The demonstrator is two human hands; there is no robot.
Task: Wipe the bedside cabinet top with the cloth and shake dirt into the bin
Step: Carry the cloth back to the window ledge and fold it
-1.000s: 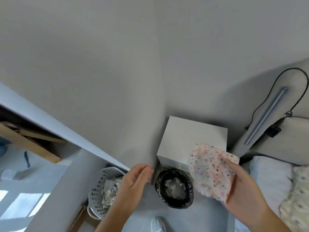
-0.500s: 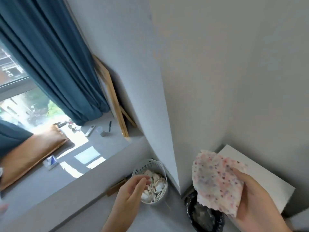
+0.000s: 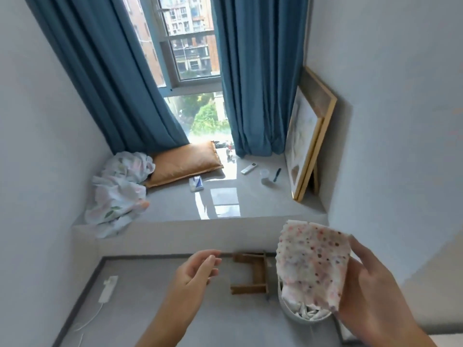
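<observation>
Now | right hand (image 3: 375, 294) fingers clamp cloth (image 3: 312, 264) above basket (image 3: 300, 318) | left hand (image 3: 198, 270) fingers apart

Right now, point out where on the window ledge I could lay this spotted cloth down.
Best spot: the bare grey ledge, between the blue-and-white tissue packet and the leaning wooden-framed pictures. The left end is crowded by the crumpled floral sheet and tan pillow. The white remote, clear cup and dark pen crowd the back right.
</observation>
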